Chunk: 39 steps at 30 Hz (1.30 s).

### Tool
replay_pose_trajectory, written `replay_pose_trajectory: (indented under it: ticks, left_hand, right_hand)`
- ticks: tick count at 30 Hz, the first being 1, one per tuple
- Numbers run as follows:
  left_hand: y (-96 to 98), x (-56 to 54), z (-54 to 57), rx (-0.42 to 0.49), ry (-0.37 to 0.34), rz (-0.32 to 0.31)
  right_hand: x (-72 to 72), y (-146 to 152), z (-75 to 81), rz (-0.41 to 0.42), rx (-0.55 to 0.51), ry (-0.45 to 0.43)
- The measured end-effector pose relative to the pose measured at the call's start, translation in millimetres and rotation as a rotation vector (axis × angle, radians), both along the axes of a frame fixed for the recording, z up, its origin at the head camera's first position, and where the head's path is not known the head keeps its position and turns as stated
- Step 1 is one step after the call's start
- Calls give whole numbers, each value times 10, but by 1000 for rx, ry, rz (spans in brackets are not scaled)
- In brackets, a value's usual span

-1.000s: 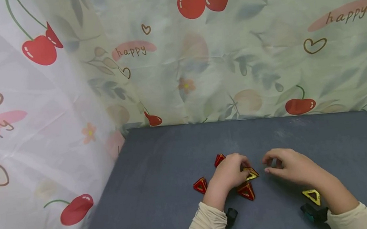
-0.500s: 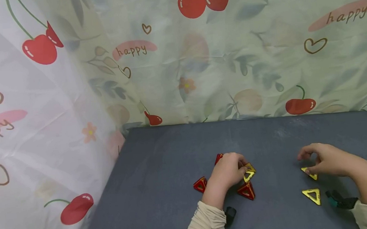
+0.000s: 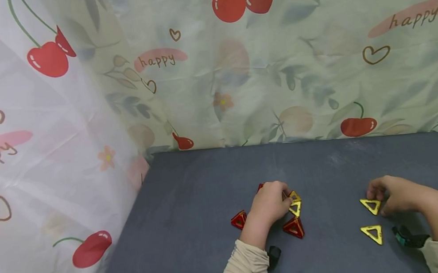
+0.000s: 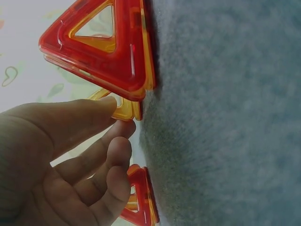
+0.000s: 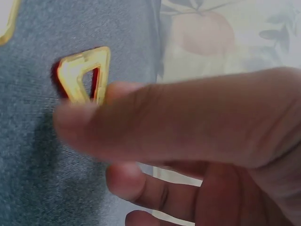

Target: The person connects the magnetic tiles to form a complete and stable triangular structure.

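Note:
My left hand point(image 3: 270, 200) is over a cluster of triangular magnetic tiles. Its thumb and index finger pinch a yellow triangular tile point(image 4: 124, 110), beside a stacked red tile point(image 4: 129, 66) in the left wrist view. In the head view, yellow tiles point(image 3: 299, 209) show past its fingertips, with a red tile point(image 3: 299, 231) below them and another red tile point(image 3: 234, 220) to the left. On the right, my right hand point(image 3: 405, 192) pinches a yellow triangular tile point(image 3: 368, 200) at its right side; the thumb hides one part in the right wrist view.
Another yellow triangle point(image 3: 370, 228) lies just nearer than the right hand's tile. A red tile point(image 3: 261, 187) peeks out behind the left hand. Both wrists wear black devices point(image 3: 273, 256). A patterned curtain point(image 3: 200, 111) stands behind the grey table point(image 3: 174, 248).
My right hand has moved right, away from the cluster, to the far yellow tile, where its fingers have closed. The left hand has stayed nearly in place while its yellow tiles turned slightly.

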State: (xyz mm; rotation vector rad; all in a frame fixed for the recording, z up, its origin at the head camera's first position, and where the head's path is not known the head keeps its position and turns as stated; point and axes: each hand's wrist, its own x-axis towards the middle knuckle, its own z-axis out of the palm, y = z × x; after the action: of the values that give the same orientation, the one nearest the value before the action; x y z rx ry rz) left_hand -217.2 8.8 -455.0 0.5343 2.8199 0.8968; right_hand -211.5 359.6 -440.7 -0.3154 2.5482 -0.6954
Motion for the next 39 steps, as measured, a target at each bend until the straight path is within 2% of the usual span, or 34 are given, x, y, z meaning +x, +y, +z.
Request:
replay_pose_trajectory:
  ticks: [11,24,29,39]
  left_hand:
    - [-8,29,-3,24,1,-30]
    - [6,36,-5,30,-22,-32]
    - [26,61,0,49,-50,-35]
    - [39,77,8,40,-28,-59]
  right_hand:
    - [17,-104,-45,-7,-10,22]
    - [22,-448,-119,90,-10,163]
    - [40,-594,-104,102,-7,183]
    - [67,-827,-112,142,1,241]
